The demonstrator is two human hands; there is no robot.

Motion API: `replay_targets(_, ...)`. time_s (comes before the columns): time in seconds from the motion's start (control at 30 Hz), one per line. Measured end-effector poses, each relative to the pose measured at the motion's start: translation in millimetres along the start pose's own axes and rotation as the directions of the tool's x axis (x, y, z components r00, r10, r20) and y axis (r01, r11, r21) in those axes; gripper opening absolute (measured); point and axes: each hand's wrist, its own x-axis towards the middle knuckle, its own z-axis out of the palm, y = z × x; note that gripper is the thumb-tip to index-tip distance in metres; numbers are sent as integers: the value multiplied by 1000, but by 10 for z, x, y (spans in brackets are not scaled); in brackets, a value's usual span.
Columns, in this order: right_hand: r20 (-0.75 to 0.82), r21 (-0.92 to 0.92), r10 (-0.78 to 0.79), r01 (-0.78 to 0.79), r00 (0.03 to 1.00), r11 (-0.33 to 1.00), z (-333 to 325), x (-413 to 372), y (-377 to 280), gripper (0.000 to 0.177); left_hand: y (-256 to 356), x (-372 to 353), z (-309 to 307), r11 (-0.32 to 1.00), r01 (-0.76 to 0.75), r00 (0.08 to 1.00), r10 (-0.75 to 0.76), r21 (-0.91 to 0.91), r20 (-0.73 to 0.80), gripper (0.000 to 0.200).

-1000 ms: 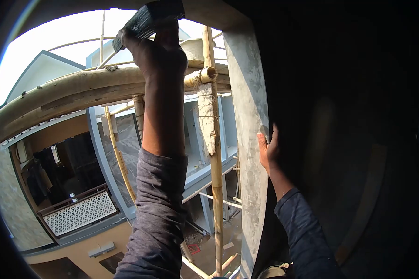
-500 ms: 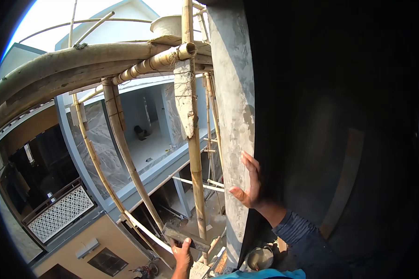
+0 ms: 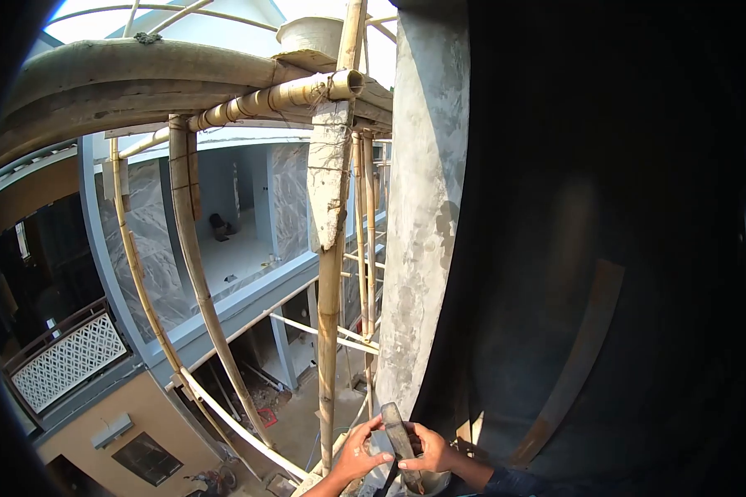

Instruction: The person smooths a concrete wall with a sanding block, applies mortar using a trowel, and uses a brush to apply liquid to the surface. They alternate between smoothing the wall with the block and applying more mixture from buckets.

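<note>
Low in the head view, my left hand (image 3: 358, 454) and my right hand (image 3: 433, 451) are close together around a plastering float (image 3: 399, 431). The float is worn and grey, turned with its narrow edge up. My left fingers curl round one side of it, and my right thumb and fingers press on the other. Its handle is mostly hidden by my hands. Just above stands a grey plastered column (image 3: 423, 207) with damp, patchy spots; neither hand touches its face. Below my hands, part of a bucket (image 3: 439, 482) shows, largely covered.
Bamboo scaffold poles (image 3: 330, 331) rise left of the column, with a thick beam (image 3: 141, 66) across the top and a pale tub (image 3: 311, 35) on it. A long plank (image 3: 576, 364) leans in the dark area at right. A building with a balcony (image 3: 70, 360) stands beyond, over a drop.
My right hand has left the column and come down to the float. My left hand has brought the float rightward and lower, turning it on edge. The view has shifted.
</note>
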Motion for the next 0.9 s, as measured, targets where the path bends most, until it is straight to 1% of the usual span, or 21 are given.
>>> replay_targets(0.03, -88, 44, 18, -14, 996, 999, -71, -67, 113, 88, 28, 249, -142, 991, -79, 996, 82, 105, -29, 98)
replay_targets(0.1, -188, 38, 38, -32, 981, 999, -189, -209, 184, 91, 133, 821, -436, 968, -79, 934, 156, 239, -322, 105)
replay_targets(0.13, -216, 34, 60, -54, 975, 998, -296, -297, 294, 93, 120, 1152, -612, 887, 7, 835, 249, 461, -490, 107)
replay_targets(0.17, -217, 41, 48, -40, 975, 998, -406, -391, 393, 95, 113, 1456, -782, 853, 61, 768, 291, 518, -570, 107)
replay_targets(0.2, -269, 270, 157, -82, 950, 959, -334, -488, 154, 96, 73, 1740, -934, 817, 120, 693, 337, 563, -637, 107)
replay_targets(0.27, -245, 464, 237, -101, 940, 880, -373, -675, 24, 94, -176, 2245, -1159, 838, 97, 733, 306, 538, -608, 98)
replay_targets(0.3, -218, 527, 250, -102, 944, 844, -412, -802, 78, 99, -215, 2414, -1236, 938, -7, 825, 201, 346, -529, 91)
replay_targets(0.33, -232, 519, 246, -94, 941, 850, -505, -1006, 220, 99, -202, 2543, -1270, 989, -74, 903, 121, 128, -412, 85)
replay_targets(0.37, -134, 712, 300, -119, 944, 692, -595, -1137, 383, 96, -57, 2587, -1252, 984, -50, 904, 119, 173, -411, 67)
replay_targets(0.4, -33, 858, 351, -153, 936, 490, -689, -1272, 554, 94, -45, 2641, -1270, 982, -62, 906, 130, 177, -402, 67)
replay_targets(0.43, -20, 905, 374, -142, 927, 401, -683, -1436, 595, 94, -68, 2693, -1277, 982, -11, 901, 91, 189, -424, 62)
replay_targets(0.47, -42, 916, 380, -117, 924, 385, -664, -1539, 574, 94, -94, 2768, -1237, 980, 39, 898, 51, 195, -436, 56)
replay_targets(0.5, -71, 919, 387, -91, 919, 384, -626, -1619, 562, 95, -124, 2837, -1224, 983, -16, 905, 91, 180, -416, 46)
replay_targets(0.53, -95, 921, 389, -67, 916, 384, -584, -1693, 560, 95, -252, 2885, -1181, 993, -83, 896, 113, 87, -430, 38)
replay_targets(0.6, -117, 923, 384, -42, 916, 382, -533, -1729, 557, 95, -110, 2806, -1083, 986, -161, 859, 159, 36, -487, 33)
replay_targets(0.63, -120, 925, 375, -33, 919, 378, -518, -1712, 539, 96, -86, 2787, -1097, 979, -160, 849, 200, 123, -489, 31)
replay_targets(0.67, -123, 926, 365, -26, 923, 376, -491, -1686, 521, 96, -131, 2763, -1126, 983, -138, 852, 181, 122, -492, 31)
replay_targets(0.73, -139, 925, 334, 3, 932, 379, -459, -1582, 477, 98, -186, 2826, -1088, 973, -200, 830, 228, 111, -509, 30)
replay_targets(0.8, -177, 928, 280, 64, 944, 368, -440, -1471, 446, 99, -117, 2880, -1014, 977, -168, 836, 211, 129, -507, 30)
replay_targets(0.87, -237, 931, 179, 170, 955, 323, -488, -1338, 479, 95, -130, 2797, -1088, 984, -104, 838, 166, 146, -520, 30)
replay_targets(0.9, -253, 917, 212, 164, 944, 364, -539, -1272, 433, 85, -202, 2815, -1108, 975, -128, 820, 208, 183, -533, 31)
